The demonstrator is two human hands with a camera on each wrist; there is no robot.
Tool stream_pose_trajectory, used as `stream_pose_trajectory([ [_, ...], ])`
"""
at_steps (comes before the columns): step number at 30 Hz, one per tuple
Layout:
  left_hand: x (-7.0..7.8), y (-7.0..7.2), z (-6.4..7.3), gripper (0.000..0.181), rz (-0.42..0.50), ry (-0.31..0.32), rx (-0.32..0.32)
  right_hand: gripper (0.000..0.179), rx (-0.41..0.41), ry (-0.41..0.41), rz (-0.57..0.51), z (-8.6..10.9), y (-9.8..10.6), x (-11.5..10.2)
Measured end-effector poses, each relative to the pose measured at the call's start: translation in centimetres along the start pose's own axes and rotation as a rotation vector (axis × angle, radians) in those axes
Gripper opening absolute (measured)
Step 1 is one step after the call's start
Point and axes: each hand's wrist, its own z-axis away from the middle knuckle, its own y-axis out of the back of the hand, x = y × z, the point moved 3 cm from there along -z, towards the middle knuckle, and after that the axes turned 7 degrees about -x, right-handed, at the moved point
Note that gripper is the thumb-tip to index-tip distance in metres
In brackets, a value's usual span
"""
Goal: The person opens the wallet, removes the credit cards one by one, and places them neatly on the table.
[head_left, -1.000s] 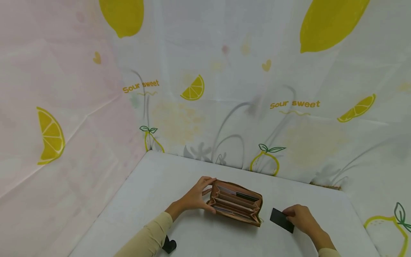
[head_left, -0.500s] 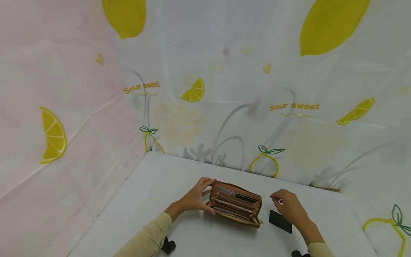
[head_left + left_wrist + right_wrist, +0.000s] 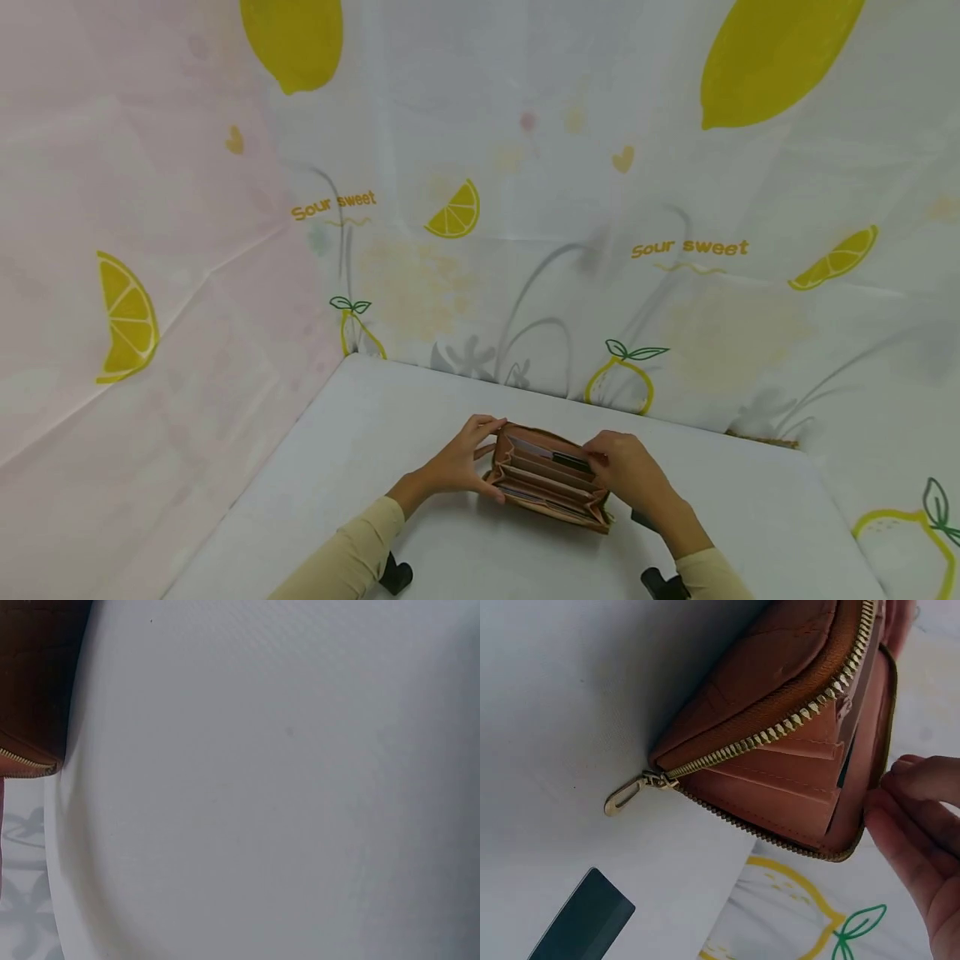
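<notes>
Closest to the person, two beige sleeves, the left sleeve (image 3: 337,546) and the right sleeve (image 3: 716,573), run in from the bottom of the head view. A black object (image 3: 396,575) shows beside the left one and another black object (image 3: 663,585) beside the right. A little farther on, a dark card (image 3: 583,919) lies flat on the white table (image 3: 390,417), just beyond the wallet's right end and partly hidden in the head view by the right forearm.

The brown wallet (image 3: 547,474) rests on the table between the hands, unzipped, its pleated compartments facing up. A metal zip pull (image 3: 624,796) hangs at its right end, and a black strip (image 3: 572,461) shows in the far compartment. The left hand (image 3: 459,463) grips the wallet's left end — thumb on the near edge, fingers spread to the far edge. The right hand (image 3: 636,473) has thumb and fingertips drawn together, pinching the rim at the far right corner, close to that strip.

Behind the table rises a pale backdrop (image 3: 525,292) printed with lemons, lemon slices and the words "Sour sweet"; a pinkish panel (image 3: 150,192) stands at the left.
</notes>
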Motion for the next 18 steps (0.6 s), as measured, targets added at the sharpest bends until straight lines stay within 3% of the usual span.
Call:
stream_pose_trajectory([
  [7,0.5,0.1,-0.2,0.113,-0.015,-0.048,0.009,0.015,-0.088,-0.048,0.079,-0.2,-0.8,0.0],
  [18,0.0,0.0,-0.4,0.112,0.011,-0.053,0.028,0.012,-0.150,-0.127,0.158,-1.1,-1.6,-0.5],
])
